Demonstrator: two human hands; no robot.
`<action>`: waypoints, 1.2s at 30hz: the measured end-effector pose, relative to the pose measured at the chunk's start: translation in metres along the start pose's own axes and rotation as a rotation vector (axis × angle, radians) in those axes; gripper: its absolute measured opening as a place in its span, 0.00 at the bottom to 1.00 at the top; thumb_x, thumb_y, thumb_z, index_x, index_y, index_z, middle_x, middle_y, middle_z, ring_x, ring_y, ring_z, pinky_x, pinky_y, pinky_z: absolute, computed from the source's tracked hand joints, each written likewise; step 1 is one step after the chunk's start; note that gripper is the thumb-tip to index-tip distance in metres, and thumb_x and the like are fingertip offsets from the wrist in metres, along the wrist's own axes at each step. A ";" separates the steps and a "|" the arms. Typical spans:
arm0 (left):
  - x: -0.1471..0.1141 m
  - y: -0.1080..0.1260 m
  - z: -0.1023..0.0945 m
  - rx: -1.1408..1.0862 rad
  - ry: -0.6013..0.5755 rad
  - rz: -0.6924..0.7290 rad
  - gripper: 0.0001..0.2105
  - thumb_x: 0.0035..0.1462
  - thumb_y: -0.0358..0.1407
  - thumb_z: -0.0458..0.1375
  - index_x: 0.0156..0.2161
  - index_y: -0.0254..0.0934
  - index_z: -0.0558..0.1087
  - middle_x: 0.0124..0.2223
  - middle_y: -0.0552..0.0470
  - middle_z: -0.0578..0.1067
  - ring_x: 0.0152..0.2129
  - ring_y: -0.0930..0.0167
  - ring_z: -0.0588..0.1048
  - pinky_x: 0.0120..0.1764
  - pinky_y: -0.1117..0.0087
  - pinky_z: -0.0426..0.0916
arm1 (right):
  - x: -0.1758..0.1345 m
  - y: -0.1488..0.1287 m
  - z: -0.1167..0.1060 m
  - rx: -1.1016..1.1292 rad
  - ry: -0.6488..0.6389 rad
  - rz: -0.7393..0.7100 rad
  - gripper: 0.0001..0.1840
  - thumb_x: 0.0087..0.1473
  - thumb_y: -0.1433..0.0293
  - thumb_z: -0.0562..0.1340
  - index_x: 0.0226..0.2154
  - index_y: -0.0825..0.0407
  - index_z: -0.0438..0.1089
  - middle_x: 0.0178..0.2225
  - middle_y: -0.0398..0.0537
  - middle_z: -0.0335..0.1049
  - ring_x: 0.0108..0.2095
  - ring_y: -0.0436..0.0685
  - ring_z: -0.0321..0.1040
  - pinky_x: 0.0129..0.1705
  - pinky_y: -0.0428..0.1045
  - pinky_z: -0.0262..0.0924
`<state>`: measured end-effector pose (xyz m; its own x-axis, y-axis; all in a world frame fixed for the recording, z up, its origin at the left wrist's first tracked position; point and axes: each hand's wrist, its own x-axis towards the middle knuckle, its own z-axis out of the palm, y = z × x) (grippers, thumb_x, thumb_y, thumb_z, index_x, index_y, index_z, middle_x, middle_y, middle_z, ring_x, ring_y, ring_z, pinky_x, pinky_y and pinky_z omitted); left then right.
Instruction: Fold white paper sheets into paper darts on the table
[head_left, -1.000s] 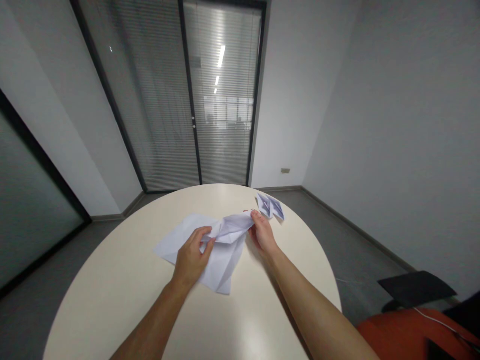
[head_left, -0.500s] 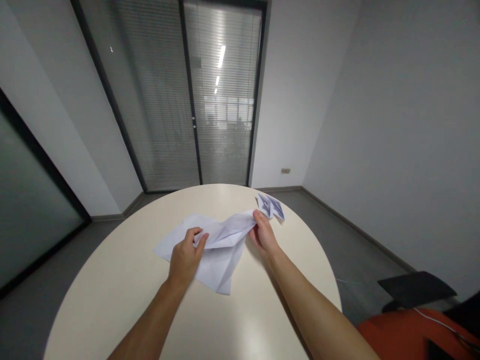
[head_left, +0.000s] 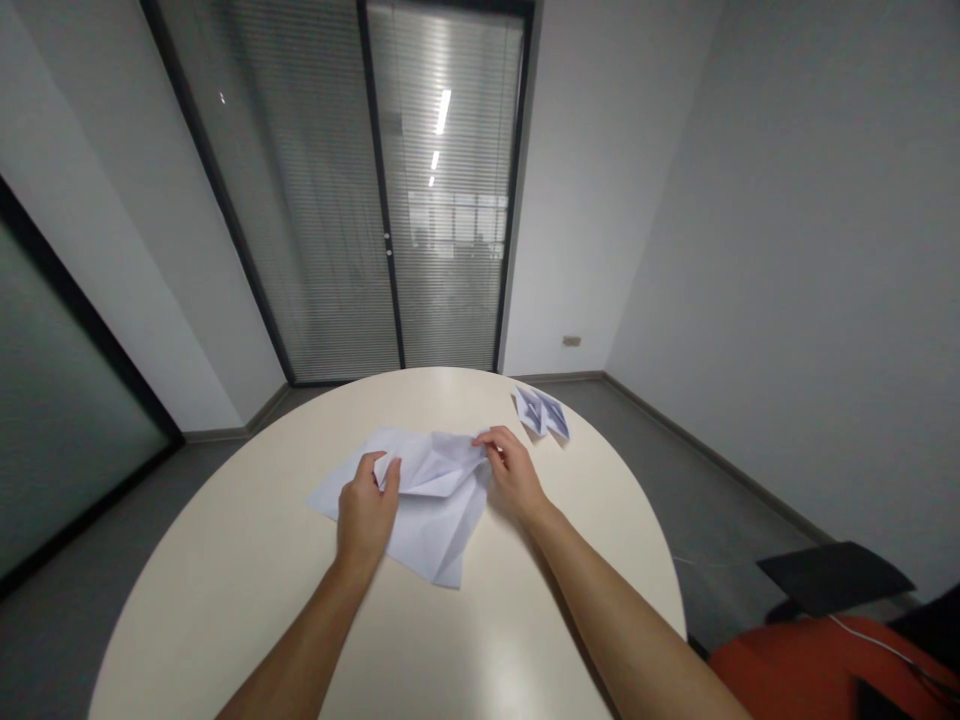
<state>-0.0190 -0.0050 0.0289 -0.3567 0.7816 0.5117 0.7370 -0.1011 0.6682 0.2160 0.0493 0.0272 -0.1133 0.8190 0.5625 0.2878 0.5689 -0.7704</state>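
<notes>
A creased, partly folded sheet of white paper (head_left: 439,525) lies over the middle of the round table, with an upper piece raised above a flatter part. My left hand (head_left: 367,505) has thumb and fingers curled round the left end of the raised piece. At its right end, my right hand (head_left: 514,470) pinches the paper between thumb and fingers. Whether the upper piece and the flat part are one sheet, I cannot tell. Just beyond my right hand sits a small folded paper shape (head_left: 541,413) with pointed corners, near the table's far right edge.
The pale round table (head_left: 247,570) curves away on all sides. To the lower right stands a red chair (head_left: 795,665) with a black armrest-like panel (head_left: 836,578) and a pale cable. Glass panels with blinds (head_left: 450,290) rise beyond the table.
My right hand has moved left and slightly inward, bringing the right end of the raised paper with it. My left hand has shifted a little left. The flat paper stays put.
</notes>
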 end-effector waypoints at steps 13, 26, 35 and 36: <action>-0.003 0.004 -0.003 0.000 0.019 0.090 0.14 0.63 0.45 0.55 0.45 0.38 0.75 0.25 0.54 0.71 0.22 0.68 0.71 0.29 0.71 0.59 | -0.001 0.007 0.000 -0.184 -0.039 0.105 0.10 0.58 0.68 0.61 0.37 0.49 0.79 0.38 0.50 0.74 0.36 0.57 0.72 0.42 0.52 0.67; 0.013 -0.020 0.013 -0.613 0.015 -0.474 0.13 0.59 0.43 0.59 0.44 0.38 0.70 0.37 0.50 0.76 0.30 0.68 0.77 0.29 0.68 0.75 | 0.003 -0.003 0.003 0.523 0.032 0.258 0.18 0.57 0.49 0.64 0.36 0.45 0.64 0.64 0.49 0.64 0.49 0.57 0.71 0.48 0.57 0.73; 0.016 -0.003 0.004 -0.993 -0.059 -0.655 0.09 0.60 0.35 0.61 0.45 0.38 0.70 0.42 0.48 0.80 0.32 0.71 0.80 0.36 0.68 0.79 | 0.008 -0.004 0.000 0.823 0.100 0.372 0.20 0.51 0.53 0.67 0.31 0.46 0.59 0.60 0.47 0.68 0.41 0.59 0.74 0.36 0.55 0.75; 0.015 -0.001 0.003 -1.002 -0.062 -0.640 0.10 0.60 0.36 0.62 0.45 0.38 0.70 0.43 0.48 0.79 0.32 0.71 0.80 0.35 0.69 0.78 | 0.008 -0.003 0.000 0.827 0.099 0.387 0.21 0.51 0.52 0.67 0.31 0.46 0.59 0.57 0.48 0.71 0.41 0.59 0.74 0.37 0.55 0.75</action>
<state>-0.0233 0.0093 0.0342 -0.4476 0.8909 -0.0766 -0.3518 -0.0967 0.9311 0.2142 0.0543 0.0341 -0.0575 0.9751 0.2142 -0.4874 0.1598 -0.8584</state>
